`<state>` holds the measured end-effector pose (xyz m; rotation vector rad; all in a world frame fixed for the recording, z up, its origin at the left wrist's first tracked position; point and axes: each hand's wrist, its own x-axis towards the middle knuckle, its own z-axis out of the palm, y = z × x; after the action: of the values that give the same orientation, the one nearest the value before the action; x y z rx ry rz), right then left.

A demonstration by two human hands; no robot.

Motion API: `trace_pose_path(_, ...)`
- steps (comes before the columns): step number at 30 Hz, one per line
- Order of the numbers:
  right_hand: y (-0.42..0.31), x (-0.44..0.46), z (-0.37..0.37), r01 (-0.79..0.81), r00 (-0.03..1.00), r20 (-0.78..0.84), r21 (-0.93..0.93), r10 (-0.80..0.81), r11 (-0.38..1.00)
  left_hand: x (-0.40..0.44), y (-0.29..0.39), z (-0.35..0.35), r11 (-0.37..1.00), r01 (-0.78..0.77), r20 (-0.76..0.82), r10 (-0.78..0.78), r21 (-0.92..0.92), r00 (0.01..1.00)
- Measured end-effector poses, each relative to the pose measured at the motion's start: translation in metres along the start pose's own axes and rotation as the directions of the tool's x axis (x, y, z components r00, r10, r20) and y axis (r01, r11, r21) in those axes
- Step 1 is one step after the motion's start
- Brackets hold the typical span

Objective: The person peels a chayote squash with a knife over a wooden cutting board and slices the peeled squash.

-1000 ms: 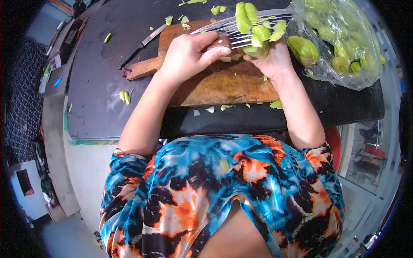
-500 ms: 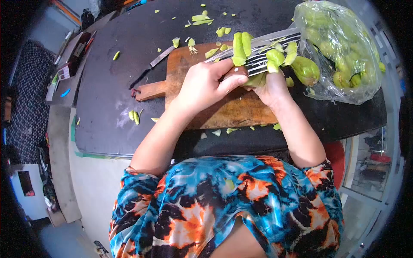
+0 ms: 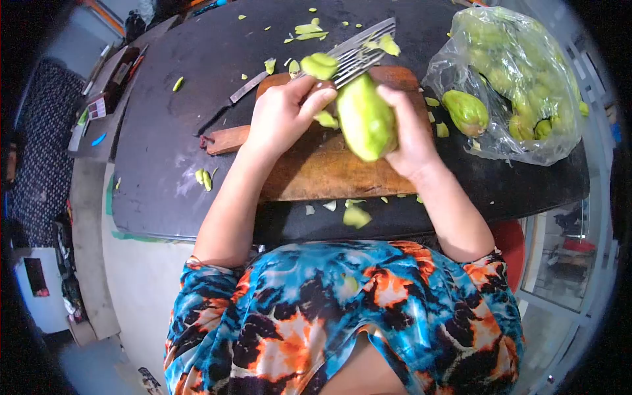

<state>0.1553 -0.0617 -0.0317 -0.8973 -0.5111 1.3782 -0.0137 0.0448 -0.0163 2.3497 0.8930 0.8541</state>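
My left hand (image 3: pixel 283 108) is closed around the brown handle of a wide-bladed knife (image 3: pixel 368 49). Its blade has dark stripes or slots and points up and to the right, with pale green peel pieces (image 3: pixel 320 66) stuck on it. In my right hand (image 3: pixel 413 138) is a large chayote (image 3: pixel 367 122), its pale flesh showing, against the lower edge of the blade. Both are above a wooden cutting board (image 3: pixel 316 178). A blurred green piece (image 3: pixel 356 217) is at the board's near side.
To the right, a clear plastic bag (image 3: pixel 553 141) holds several chayotes, one chayote (image 3: pixel 465 112) at its mouth. A smaller knife (image 3: pixel 247 89) rests left of the board, past its handle. Peel scraps (image 3: pixel 308 29) are scattered over the dark table (image 3: pixel 158 151).
The knife has moved left and its blade tips further upward. My right hand has turned and brought the chayote into full view. A green piece has newly appeared near the table's front edge.
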Motion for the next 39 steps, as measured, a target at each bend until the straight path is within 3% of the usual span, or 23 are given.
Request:
trace_pose_path(3,-0.024,0.011,-0.022,0.022,1.0,0.009,-0.065,-0.021,0.998,-0.001,-0.01,0.002,0.997,0.08,-0.059,-0.08,0.008,0.995)
trace_pose_path(6,-0.034,0.021,-0.037,0.047,0.998,-0.047,0.087,-0.042,0.995,-0.001,-0.01,-0.001,0.944,0.158,-0.04,-0.177,-0.291,0.983)
trace_pose_path(8,-0.036,0.023,-0.041,0.038,0.999,-0.009,0.149,-0.037,0.988,-0.001,-0.012,-0.001,0.871,0.127,-0.042,-0.166,-0.475,0.985)
trace_pose_path(11,-0.039,0.024,-0.041,0.039,0.999,-0.044,0.206,-0.031,0.978,-0.002,-0.004,-0.006,0.791,0.114,-0.041,-0.173,-0.601,0.984)
trace_pose_path(14,-0.034,0.028,-0.052,0.044,0.999,-0.019,0.234,-0.04,0.971,-0.005,-0.003,-0.006,0.892,0.056,-0.045,-0.085,-0.448,0.995)
trace_pose_path(15,-0.036,0.028,-0.051,0.043,0.999,-0.035,0.23,-0.036,0.972,-0.006,0.006,-0.009,0.945,0.012,-0.072,-0.037,-0.327,0.997)
trace_pose_path(16,-0.038,0.029,-0.051,0.044,0.998,-0.051,0.226,-0.034,0.973,-0.006,0.003,-0.011,0.981,-0.132,-0.074,0.122,-0.145,0.99)
trace_pose_path(20,-0.034,0.023,-0.043,0.114,0.993,-0.067,0.344,-0.097,0.932,-0.013,0.025,-0.01,0.965,-0.237,0.084,0.247,-0.115,0.965)
trace_pose_path(21,-0.026,0.031,-0.045,0.287,0.958,-0.064,0.291,-0.28,0.913,-0.015,0.025,-0.006,0.943,-0.318,0.101,0.327,-0.094,0.94)
trace_pose_path(22,-0.027,0.034,-0.049,0.294,0.943,-0.209,0.158,-0.259,0.943,-0.016,0.027,-0.002,0.915,-0.397,0.12,0.403,-0.073,0.907)
trace_pose_path(23,-0.032,0.029,-0.054,0.143,0.99,-0.029,0.274,-0.14,0.951,-0.017,0.035,0.002,0.876,-0.475,0.103,0.482,-0.088,0.87)
trace_pose_path(24,-0.041,0.019,-0.049,-0.026,0.986,0.164,0.358,-0.035,0.933,-0.021,0.037,-0.001,0.874,-0.486,0.243,0.473,-0.007,0.847)
trace_pose_path(28,-0.038,0.019,-0.043,-0.1,0.972,0.235,0.394,0.005,0.913,-0.026,0.046,0.011,0.815,-0.578,0.215,0.569,-0.02,0.794)
trace_pose_path(29,-0.038,0.015,-0.039,-0.1,0.984,0.175,0.416,0.028,0.904,-0.027,0.047,0.011,0.812,-0.584,0.222,0.57,-0.006,0.791)
trace_pose_path(32,-0.034,0.02,-0.048,-0.068,0.97,0.241,0.348,-0.02,0.935,-0.026,0.05,0.011,0.801,-0.598,0.173,0.592,-0.016,0.787)
trace_pose_path(33,-0.034,0.02,-0.045,-0.049,0.984,0.177,0.386,-0.021,0.921,-0.025,0.051,0.01,0.802,-0.596,0.157,0.592,-0.026,0.79)
trace_pose_path(37,-0.034,0.018,-0.046,-0.102,0.972,0.236,0.388,0.008,0.916,-0.024,0.05,0.014,0.797,-0.603,0.079,0.604,-0.029,0.793)
trace_pose_path(39,-0.035,0.018,-0.046,-0.139,0.966,0.256,0.397,0.036,0.907,-0.024,0.049,0.011,0.809,-0.587,0.142,0.586,-0.035,0.798)
